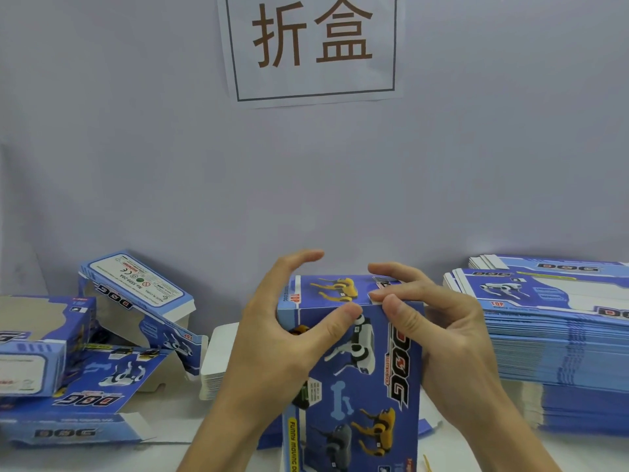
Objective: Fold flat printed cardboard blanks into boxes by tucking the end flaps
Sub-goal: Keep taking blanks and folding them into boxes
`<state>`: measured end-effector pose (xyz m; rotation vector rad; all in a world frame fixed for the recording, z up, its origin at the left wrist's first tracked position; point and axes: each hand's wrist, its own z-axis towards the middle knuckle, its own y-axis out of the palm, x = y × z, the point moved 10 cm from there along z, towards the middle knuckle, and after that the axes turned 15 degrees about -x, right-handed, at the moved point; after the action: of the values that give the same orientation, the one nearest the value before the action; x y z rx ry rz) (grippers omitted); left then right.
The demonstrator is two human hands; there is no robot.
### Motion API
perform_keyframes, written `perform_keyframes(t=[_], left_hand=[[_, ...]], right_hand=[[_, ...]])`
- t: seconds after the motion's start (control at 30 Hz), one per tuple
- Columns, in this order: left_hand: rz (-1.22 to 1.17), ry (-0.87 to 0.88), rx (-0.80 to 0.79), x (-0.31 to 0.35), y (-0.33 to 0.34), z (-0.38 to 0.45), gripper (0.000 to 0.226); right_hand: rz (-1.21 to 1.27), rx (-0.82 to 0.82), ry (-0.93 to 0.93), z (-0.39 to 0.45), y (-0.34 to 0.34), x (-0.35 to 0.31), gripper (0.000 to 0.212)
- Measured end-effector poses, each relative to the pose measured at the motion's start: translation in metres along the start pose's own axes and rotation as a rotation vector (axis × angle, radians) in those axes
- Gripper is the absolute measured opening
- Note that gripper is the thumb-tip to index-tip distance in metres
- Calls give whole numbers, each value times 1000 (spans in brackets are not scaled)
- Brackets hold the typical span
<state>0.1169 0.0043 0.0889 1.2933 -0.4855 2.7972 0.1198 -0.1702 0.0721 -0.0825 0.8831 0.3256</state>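
Note:
A blue printed box [354, 386] with robot-dog pictures stands upright in front of me, its top flap folded down. My left hand [282, 338] holds the box's left side, thumb pressed on the front face near the top edge, fingers arched above the top. My right hand [432, 328] holds the right side, thumb on the front top corner and fingertips pressing down on the top flap. A tall stack of flat blanks [558, 338] lies to the right.
Several folded boxes [136, 301] lie jumbled at the left, some open. A small stack of white cards [218, 359] sits behind my left hand. A paper sign [311, 46] hangs on the grey wall. The white table [578, 454] shows at the bottom right.

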Motion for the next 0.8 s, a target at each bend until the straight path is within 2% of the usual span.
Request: perform_keyframes(t=[0.07, 0.17, 0.3, 0.37, 0.4, 0.5, 0.53, 0.57, 0.6, 0.67, 0.73, 0.77, 0.8], left_hand=[[-40, -9, 27, 1, -8, 0, 54], [-90, 65, 192, 9, -34, -3, 39], [-317, 110, 616, -6, -83, -28, 36], [-463, 103, 800, -24, -100, -41, 32], [-525, 102, 861, -32, -105, -46, 29], [-637, 22, 954, -51, -104, -53, 31], [-658, -9, 963, -55, -101, -53, 32], [-674, -39, 943, -59, -96, -51, 31], [-684, -76, 879, -61, -89, -44, 30], [-683, -185, 631, -65, -64, -25, 43], [-734, -288, 374, -68, -32, -13, 63], [-773, -324, 249, -68, -14, -8, 68], [-796, -359, 116, -67, 4, -5, 73]], right_hand=[[-86, 5, 2, 0, 3, -3, 27], [-216, 68, -37, 1, 5, -14, 35], [-538, 326, -207, -9, 0, -53, 19], [-619, 330, -207, -9, 5, -62, 13], [-634, 242, -83, -2, 9, -52, 21], [-720, -306, 639, -3, 45, 18, 53], [-724, -436, 815, -15, 53, 35, 63], [-703, -481, 894, -22, 59, 45, 69], [-658, -451, 899, -22, 61, 49, 73], [-492, -260, 846, -16, 55, 49, 92], [-315, 21, 753, -13, 28, 41, 114], [-203, 138, 686, -13, 14, 37, 111], [-88, 223, 601, -13, 3, 33, 97]])
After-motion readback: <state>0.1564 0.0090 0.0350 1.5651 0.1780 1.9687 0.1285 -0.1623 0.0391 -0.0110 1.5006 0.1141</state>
